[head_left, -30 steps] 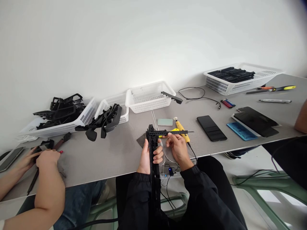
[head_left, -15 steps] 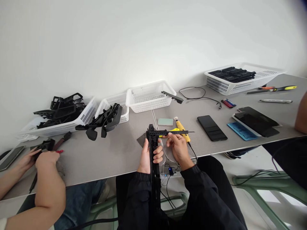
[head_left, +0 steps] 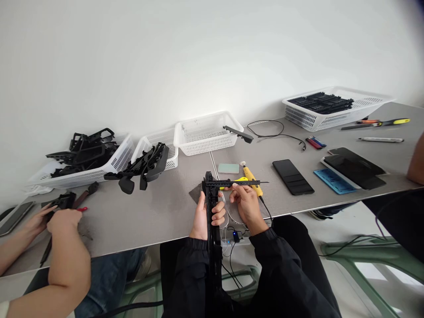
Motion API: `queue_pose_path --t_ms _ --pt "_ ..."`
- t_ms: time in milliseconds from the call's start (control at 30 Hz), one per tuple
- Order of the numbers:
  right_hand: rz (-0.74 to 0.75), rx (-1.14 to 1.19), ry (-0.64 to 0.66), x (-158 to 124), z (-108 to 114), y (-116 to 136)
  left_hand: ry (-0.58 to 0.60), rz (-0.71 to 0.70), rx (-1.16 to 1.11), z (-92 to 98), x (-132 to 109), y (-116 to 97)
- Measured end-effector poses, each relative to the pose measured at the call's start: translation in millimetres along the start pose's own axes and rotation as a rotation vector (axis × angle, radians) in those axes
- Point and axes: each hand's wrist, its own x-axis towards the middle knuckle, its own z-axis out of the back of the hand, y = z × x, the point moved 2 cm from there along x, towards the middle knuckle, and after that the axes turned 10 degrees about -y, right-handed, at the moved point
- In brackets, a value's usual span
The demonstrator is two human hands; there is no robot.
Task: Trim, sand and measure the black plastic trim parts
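My left hand (head_left: 201,219) is wrapped round a long black plastic part (head_left: 213,247), which stands lengthwise before me with its far end over the table. In my right hand (head_left: 247,204), thumb and fingers pinch a black caliper (head_left: 245,182). It lies crosswise over the part's far end, its thin rod pointing right; whether the jaws touch the part I cannot tell. Just behind the caliper lie a yellow rotary tool (head_left: 253,179) with a small round tip, partly covered, and another yellow-handled object, mostly hidden. A pale green rectangular piece (head_left: 228,168) rests beyond them.
White baskets (head_left: 208,145) line the wall, some heaped with black parts (head_left: 154,165). A black phone (head_left: 293,176), a blue card (head_left: 334,181) and a pen (head_left: 380,140) lie to the right. At left a co-worker's hands (head_left: 64,221) handle a black part. Cables hang below the table edge.
My hands, the caliper and the black part look unchanged. The co-worker's hand at left has shifted very slightly.
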Motion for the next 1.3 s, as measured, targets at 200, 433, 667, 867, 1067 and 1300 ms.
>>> queue_pose_path --t_ms 200,433,667,867,1067,1300 --pt "0.003 0.018 -0.023 0 0 0 -0.022 0.013 -0.017 -10.1 -5 -2" --pt "0.029 0.112 -0.112 4 4 -2 -0.088 -0.022 -0.105 -16.9 -7 -2" --pt "0.033 0.111 -0.089 3 6 0 -0.302 -0.215 -0.124 -16.4 -3 0" --pt "0.052 -0.008 -0.015 -4 2 -2 -0.263 -0.293 -0.091 -14.7 -3 1" --pt "0.072 -0.070 0.016 -6 1 -2 -0.293 -0.315 -0.051 -12.3 -4 1" --pt "0.079 -0.071 0.003 -3 5 -4 -0.270 -0.286 0.054 -18.6 -7 3"
